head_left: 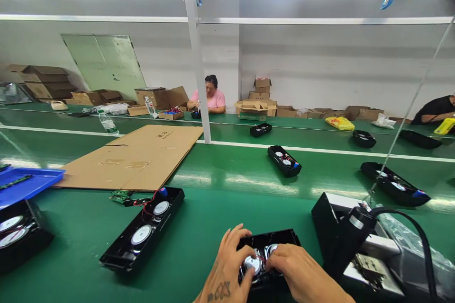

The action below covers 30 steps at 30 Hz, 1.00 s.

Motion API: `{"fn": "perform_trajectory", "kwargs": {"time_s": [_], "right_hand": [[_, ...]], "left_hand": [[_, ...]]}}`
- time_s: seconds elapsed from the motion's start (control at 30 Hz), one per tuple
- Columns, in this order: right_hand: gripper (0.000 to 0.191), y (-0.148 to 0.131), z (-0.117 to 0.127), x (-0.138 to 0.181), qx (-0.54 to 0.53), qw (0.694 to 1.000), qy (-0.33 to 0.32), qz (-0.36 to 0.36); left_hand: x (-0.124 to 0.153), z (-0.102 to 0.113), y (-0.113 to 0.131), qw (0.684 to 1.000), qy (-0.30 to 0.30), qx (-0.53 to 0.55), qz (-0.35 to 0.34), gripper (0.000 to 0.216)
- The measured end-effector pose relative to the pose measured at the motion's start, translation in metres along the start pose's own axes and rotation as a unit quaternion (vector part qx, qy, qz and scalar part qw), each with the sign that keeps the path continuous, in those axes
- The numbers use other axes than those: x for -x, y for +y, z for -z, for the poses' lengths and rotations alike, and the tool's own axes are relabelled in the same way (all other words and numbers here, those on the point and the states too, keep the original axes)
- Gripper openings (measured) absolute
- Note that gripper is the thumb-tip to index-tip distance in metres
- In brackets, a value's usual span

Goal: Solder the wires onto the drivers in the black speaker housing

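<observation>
A black speaker housing lies on the green bench in front of me, with round silver-backed speakers inside. My left hand reaches into it, thumb and curled fingers around the left speaker. At the other speaker, my right hand has its fingers pressed together inside the housing; what the fingertips pinch is hidden. Left of my hands lies another open housing with two speakers, red wires and a blue part. Green circuit boards sit at its far end.
A black machine with a thick cable stands at right. A cardboard sheet, a blue tray and another housing are at left. Further housings rest on the green conveyor. A person sits across; another is at far right.
</observation>
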State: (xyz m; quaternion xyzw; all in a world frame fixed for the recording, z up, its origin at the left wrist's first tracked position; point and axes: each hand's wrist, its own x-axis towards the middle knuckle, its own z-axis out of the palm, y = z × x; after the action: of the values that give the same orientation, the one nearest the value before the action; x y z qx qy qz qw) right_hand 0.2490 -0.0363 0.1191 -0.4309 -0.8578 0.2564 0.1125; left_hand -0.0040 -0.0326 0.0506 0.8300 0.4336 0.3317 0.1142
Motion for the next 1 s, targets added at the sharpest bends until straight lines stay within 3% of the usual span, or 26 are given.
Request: {"fn": "perform_trajectory", "kwargs": {"time_s": [0.1,0.17,0.3,0.47,0.6,0.7,0.8,0.9,1.0], "right_hand": [[0.053,-0.006,-0.010,0.000,-0.002,0.999,-0.044,-0.009],[0.054,-0.008,-0.015,-0.002,0.005,0.997,-0.076,-0.016],[0.052,-0.009,-0.020,-0.003,-0.011,0.996,-0.087,-0.018],[0.056,-0.015,-0.016,-0.003,-0.020,0.996,-0.087,-0.007],[0.055,-0.020,-0.007,-0.002,-0.045,0.995,-0.093,-0.005],[0.051,-0.005,0.002,0.004,-0.166,0.985,-0.047,-0.024],[0.041,0.021,0.011,0.017,-0.248,0.961,0.079,-0.095],[0.028,0.037,0.016,0.032,-0.184,0.959,0.168,-0.136],[0.024,0.031,0.010,0.040,-0.100,0.977,0.171,-0.082]], "left_hand": [[0.018,-0.020,-0.019,0.990,-0.036,-0.094,-0.097,0.027],[0.024,-0.030,-0.025,0.983,-0.042,-0.129,-0.123,0.033],[0.030,-0.034,-0.018,0.988,-0.030,-0.118,-0.099,0.054],[0.036,-0.034,-0.012,0.990,-0.004,-0.103,-0.096,0.047],[0.038,-0.038,-0.011,0.990,0.049,-0.084,-0.105,0.041],[0.035,-0.037,-0.008,0.989,0.076,-0.065,-0.111,0.041],[0.032,-0.035,-0.004,0.989,0.084,-0.054,-0.110,0.039],[0.031,-0.032,-0.002,0.989,0.080,-0.059,-0.111,0.035],[0.033,-0.032,-0.003,0.989,0.073,-0.061,-0.116,0.034]]}}
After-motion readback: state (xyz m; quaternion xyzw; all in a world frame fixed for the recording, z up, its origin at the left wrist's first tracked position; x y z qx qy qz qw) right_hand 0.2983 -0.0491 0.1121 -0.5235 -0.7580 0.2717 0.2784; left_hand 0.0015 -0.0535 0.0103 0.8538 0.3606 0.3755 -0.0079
